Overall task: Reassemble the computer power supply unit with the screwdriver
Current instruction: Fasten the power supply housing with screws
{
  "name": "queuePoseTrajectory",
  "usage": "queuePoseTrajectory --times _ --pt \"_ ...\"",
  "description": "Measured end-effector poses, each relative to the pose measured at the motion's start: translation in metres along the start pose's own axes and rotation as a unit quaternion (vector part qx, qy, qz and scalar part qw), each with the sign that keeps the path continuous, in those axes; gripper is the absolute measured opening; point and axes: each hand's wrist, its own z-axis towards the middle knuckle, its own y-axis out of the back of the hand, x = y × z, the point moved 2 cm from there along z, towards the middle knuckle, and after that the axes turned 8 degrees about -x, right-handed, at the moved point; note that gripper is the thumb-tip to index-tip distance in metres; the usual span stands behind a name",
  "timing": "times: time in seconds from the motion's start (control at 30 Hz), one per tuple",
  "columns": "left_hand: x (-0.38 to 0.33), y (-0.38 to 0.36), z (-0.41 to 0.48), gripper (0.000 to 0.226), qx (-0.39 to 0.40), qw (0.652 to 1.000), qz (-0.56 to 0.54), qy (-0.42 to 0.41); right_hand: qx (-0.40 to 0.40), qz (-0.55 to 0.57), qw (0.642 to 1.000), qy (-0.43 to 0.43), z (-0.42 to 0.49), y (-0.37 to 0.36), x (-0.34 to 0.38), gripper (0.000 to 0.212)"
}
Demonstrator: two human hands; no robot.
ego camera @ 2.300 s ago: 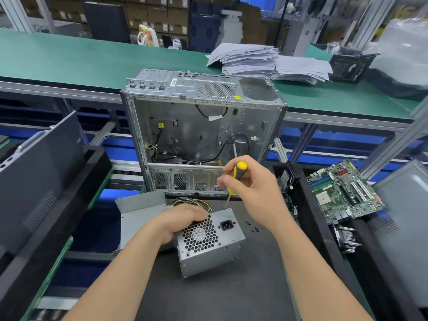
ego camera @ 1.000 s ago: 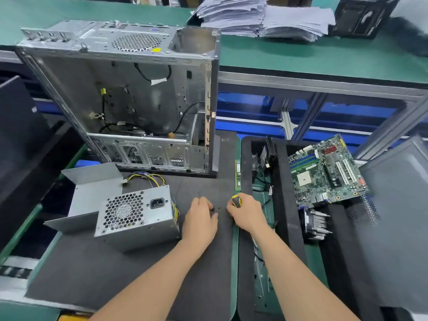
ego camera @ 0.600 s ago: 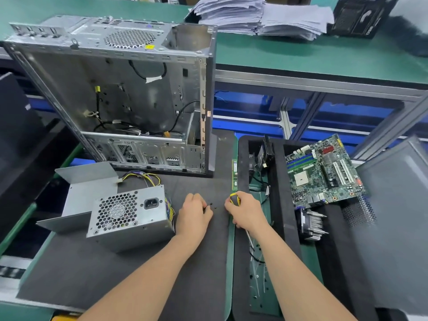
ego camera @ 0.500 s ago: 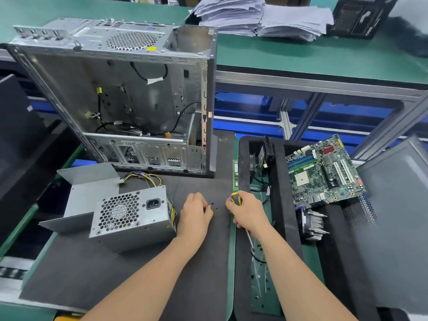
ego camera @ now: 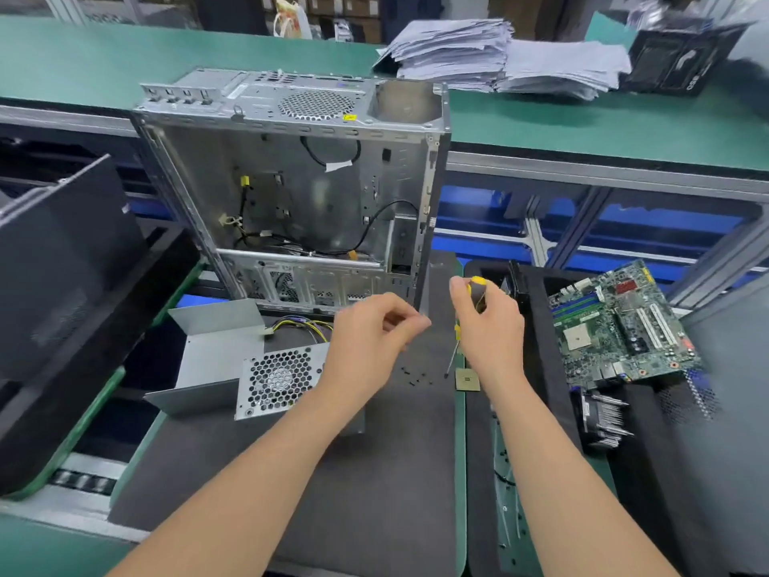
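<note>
The grey power supply unit point(ego camera: 278, 378) lies on the dark mat point(ego camera: 374, 472), fan grille facing me, yellow wires behind it. Its bent metal cover point(ego camera: 216, 347) sits at its left. My left hand point(ego camera: 370, 339) hovers above the mat right of the unit. Its thumb and forefinger are pinched together on a small screw that is barely visible. My right hand point(ego camera: 489, 326) grips the yellow-and-black screwdriver point(ego camera: 474, 285), whose shaft points down to the mat. Several loose black screws point(ego camera: 416, 377) lie between my hands.
The open computer case point(ego camera: 299, 193) stands upright behind the unit. A square processor chip point(ego camera: 467, 380) lies by the screwdriver tip. A motherboard point(ego camera: 620, 326) and a heatsink point(ego camera: 601, 418) rest on the right tray. Paper stacks point(ego camera: 499, 56) are on the far green bench.
Both hands have risen off the mat where they were at the loose screws. The left now has pinched fingertips and the right holds the screwdriver upright. The view shifted left.
</note>
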Motion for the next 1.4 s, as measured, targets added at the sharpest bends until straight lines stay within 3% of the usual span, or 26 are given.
queuePoseTrajectory --times 0.23,0.33,0.7,0.8,0.93,1.1,1.17,1.4 --pt "0.038 0.098 0.016 0.013 0.042 0.997 0.012 0.062 0.033 0.229 0.973 0.003 -0.029 -0.025 0.082 0.036" --pt "0.056 0.118 0.015 0.015 0.054 0.997 0.007 0.047 0.050 0.264 0.963 0.011 -0.047 -0.042 0.100 0.034" --pt "0.093 0.147 0.011 0.013 0.054 0.997 -0.053 0.011 0.059 0.216 0.974 0.041 -0.080 -0.081 0.119 0.028" --pt "0.102 0.150 0.014 0.018 0.067 0.997 -0.003 -0.021 0.077 0.184 0.978 0.063 -0.083 -0.088 0.121 0.026" --pt "0.112 0.153 0.019 0.017 0.108 0.990 0.053 -0.067 0.158 0.150 0.971 0.098 -0.085 -0.090 0.127 0.013" --pt "0.121 0.151 0.016 0.017 0.116 0.988 0.046 -0.094 0.120 0.114 0.981 0.103 -0.091 -0.094 0.136 0.028" --pt "0.122 0.150 0.014 0.022 0.115 0.987 0.045 -0.106 0.133 0.100 0.980 0.113 -0.093 -0.098 0.138 0.024" --pt "0.133 0.157 0.008 0.011 0.043 0.998 -0.028 -0.046 0.169 0.124 0.974 0.087 -0.086 -0.100 0.135 0.007"
